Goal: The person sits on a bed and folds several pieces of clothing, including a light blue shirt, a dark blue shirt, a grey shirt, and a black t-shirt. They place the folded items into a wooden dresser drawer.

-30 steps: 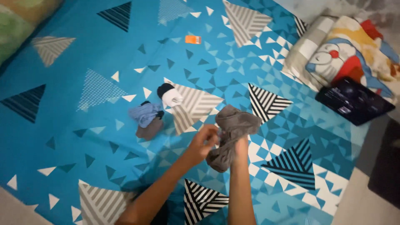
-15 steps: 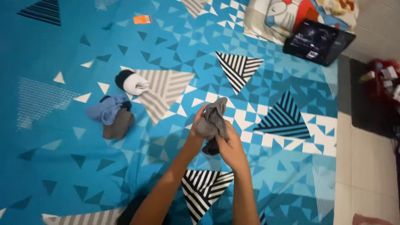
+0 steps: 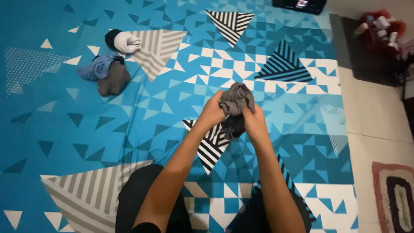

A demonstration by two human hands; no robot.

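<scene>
Both my hands hold a bunched grey sock pair [image 3: 236,100] up over the blue patterned bedsheet [image 3: 129,129]. My left hand [image 3: 212,113] grips its left side, and my right hand [image 3: 254,122] grips its right side and dark lower end. Far left on the sheet lie three rolled sock bundles: a black and white one [image 3: 123,42], a light blue one [image 3: 98,68] and a brown-grey one [image 3: 114,80].
A dark flat box [image 3: 299,4] lies at the sheet's top edge. Tiled floor runs along the right, with a dark mat [image 3: 366,56] holding small items [image 3: 381,26] at top right and a patterned rug [image 3: 396,198] at bottom right. My dark-clothed knees [image 3: 138,198] sit below.
The view has tilted down and toward me, so the sock bundles and box slid up the frame. My hands have bunched the grey socks tighter and kept hold of them.
</scene>
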